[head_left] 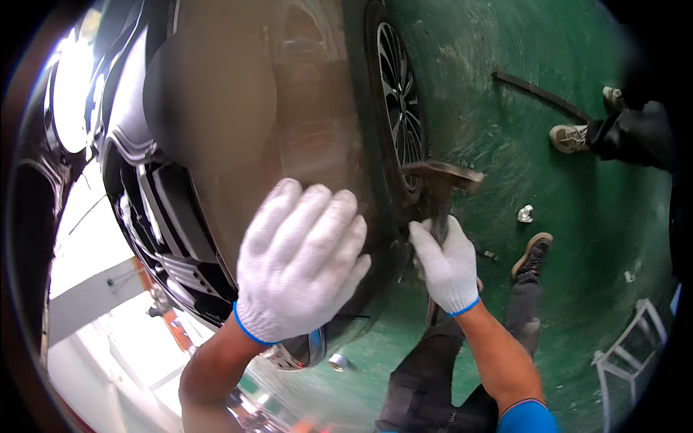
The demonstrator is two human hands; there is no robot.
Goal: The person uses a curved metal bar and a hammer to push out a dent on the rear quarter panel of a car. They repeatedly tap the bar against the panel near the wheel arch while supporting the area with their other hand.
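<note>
My left hand [299, 263], in a white knit glove with a blue cuff edge, has its fingers stretched out, back of the hand up. It is over the brown body panel [310, 137] of a car; whether the palm touches the panel is hidden. My right hand [447, 263], gloved the same way, is wrapped round the handle of a hammer [442, 177], close below its head. The worn metal head points up beside the lower end of the car's wheel [401, 101]. Part of the handle shows below my fist.
The open engine bay [170, 216] lies left of the panel. Another person's shoe [569, 138] and dark trousers are at the right, near a long dark bar [538, 95] on the green floor [491, 43]. A crumpled white scrap [525, 213] and a pale metal frame [628, 353] are also there.
</note>
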